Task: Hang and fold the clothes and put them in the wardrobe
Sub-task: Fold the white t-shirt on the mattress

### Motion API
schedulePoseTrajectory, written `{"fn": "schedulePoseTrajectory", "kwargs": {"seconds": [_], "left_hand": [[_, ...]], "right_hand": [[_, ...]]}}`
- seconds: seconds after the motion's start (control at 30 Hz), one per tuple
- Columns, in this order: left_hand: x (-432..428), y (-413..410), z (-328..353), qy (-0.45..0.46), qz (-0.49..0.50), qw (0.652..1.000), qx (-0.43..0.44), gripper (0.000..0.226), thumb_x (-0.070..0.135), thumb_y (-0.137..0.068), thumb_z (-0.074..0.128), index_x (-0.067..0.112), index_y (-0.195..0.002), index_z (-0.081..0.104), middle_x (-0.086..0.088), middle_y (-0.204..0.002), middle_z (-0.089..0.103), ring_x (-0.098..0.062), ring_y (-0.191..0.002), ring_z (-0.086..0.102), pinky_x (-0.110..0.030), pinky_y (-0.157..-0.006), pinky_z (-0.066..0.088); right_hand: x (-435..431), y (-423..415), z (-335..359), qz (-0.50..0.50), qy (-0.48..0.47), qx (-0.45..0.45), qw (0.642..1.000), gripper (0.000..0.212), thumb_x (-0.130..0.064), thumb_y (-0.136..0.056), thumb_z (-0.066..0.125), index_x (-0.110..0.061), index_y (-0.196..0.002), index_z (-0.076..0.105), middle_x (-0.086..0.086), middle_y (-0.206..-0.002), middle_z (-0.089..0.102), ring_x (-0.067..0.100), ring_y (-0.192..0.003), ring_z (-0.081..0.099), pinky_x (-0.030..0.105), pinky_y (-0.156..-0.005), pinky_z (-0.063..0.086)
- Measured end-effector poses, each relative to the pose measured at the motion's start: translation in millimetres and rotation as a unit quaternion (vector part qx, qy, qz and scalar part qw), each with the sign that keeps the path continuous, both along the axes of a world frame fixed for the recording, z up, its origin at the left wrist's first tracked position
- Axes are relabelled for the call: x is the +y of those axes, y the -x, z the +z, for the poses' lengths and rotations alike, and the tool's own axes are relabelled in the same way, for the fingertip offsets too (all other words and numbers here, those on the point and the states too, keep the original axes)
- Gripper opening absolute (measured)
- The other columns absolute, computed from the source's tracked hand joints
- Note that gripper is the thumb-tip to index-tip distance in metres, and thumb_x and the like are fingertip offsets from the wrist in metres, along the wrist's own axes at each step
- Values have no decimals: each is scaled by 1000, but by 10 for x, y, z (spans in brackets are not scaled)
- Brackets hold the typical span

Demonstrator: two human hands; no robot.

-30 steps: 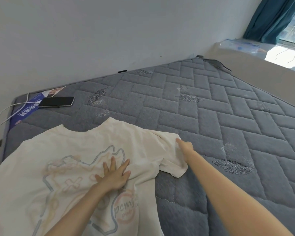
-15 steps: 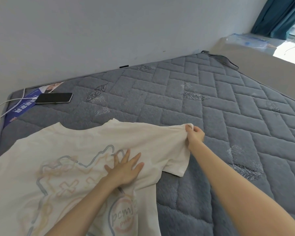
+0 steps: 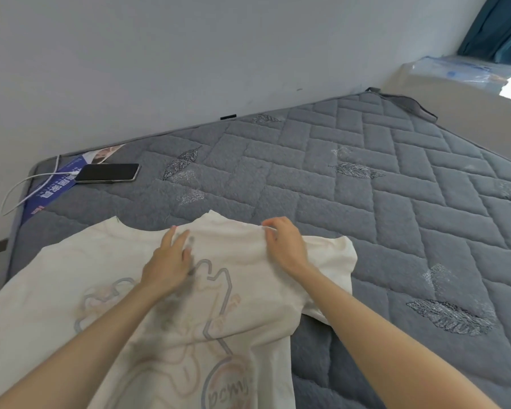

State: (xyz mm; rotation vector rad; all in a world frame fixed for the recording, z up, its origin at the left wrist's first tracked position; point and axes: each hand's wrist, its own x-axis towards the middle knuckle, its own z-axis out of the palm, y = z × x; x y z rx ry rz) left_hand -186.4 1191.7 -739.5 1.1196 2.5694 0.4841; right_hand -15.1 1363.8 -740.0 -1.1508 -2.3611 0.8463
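A cream T-shirt (image 3: 80, 278) with a pale printed outline lies flat on the grey quilted mattress (image 3: 366, 219), collar towards the wall. My left hand (image 3: 168, 261) presses flat on the cloth just below the collar, fingers straight. My right hand (image 3: 283, 243) pinches the shoulder edge to the right of the collar, fingers curled over the fabric. The right sleeve (image 3: 334, 261) spreads out past my right wrist.
A black phone (image 3: 106, 172) on a white cable (image 3: 21, 187) lies on a blue leaflet (image 3: 50, 187) at the mattress's far left corner. A white wall runs behind the bed. At the far right are a ledge with plastic wrapping (image 3: 460, 75) and a teal curtain (image 3: 496, 28).
My right hand has come inward from the sleeve end to the shoulder beside the collar. My left hand has slid up from the print to just under the collar.
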Motion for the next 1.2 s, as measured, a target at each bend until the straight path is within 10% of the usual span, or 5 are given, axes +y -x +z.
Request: {"fn": "schedulePoseTrajectory", "kwargs": {"seconds": [0.23, 0.4, 0.63, 0.73, 1.2], "left_hand": [[-335, 700, -104, 69, 78, 995, -6, 50, 25, -101, 29, 27, -150, 16, -12, -157, -8, -36, -132, 38, -43, -103, 36], [-493, 1108, -175, 13, 144, 989, -35, 54, 21, -101, 31, 15, -151, 11, -23, -156, -1, -37, -140, 24, -42, -103, 32], [-470, 1581, -176, -12, 188, 982, -23, 51, 20, -101, 32, 17, -150, 15, -10, -158, 6, -41, -122, 48, -43, -80, 51], [-468, 1687, -243, -21, 210, 977, -29, 46, 19, -100, 38, 13, -145, 28, -14, -145, 27, -43, -105, 56, -45, -80, 49], [-308, 1923, -472, -232, 273, 934, 13, 16, 0, -94, 42, -7, -108, 48, -24, -125, 38, -37, -102, 48, -32, -87, 33]], "right_hand": [[-34, 779, -70, 71, 82, -92, 990, 42, -22, -100, 40, -13, -141, 40, 8, -140, 49, 23, -122, 51, 33, -100, 38], [-23, 1202, -235, 37, 132, -84, 987, 44, -20, -96, 41, -11, -139, 37, 12, -124, 58, 1, -34, 53, 27, -72, 45], [-57, 1541, -265, -22, 143, -62, 987, 21, -15, -91, 42, -10, -107, 55, -2, -54, 65, 18, -78, 66, 25, -69, 50], [-96, 1604, -179, -30, 163, -24, 986, 14, -9, -92, 37, -12, -98, 49, 16, -81, 69, 14, -44, 59, 23, -49, 45], [-119, 1936, -686, 11, -40, 124, 991, 50, 1, -93, 42, -9, -141, 35, 10, -157, 15, 21, -132, 35, 13, -91, 24]]}}
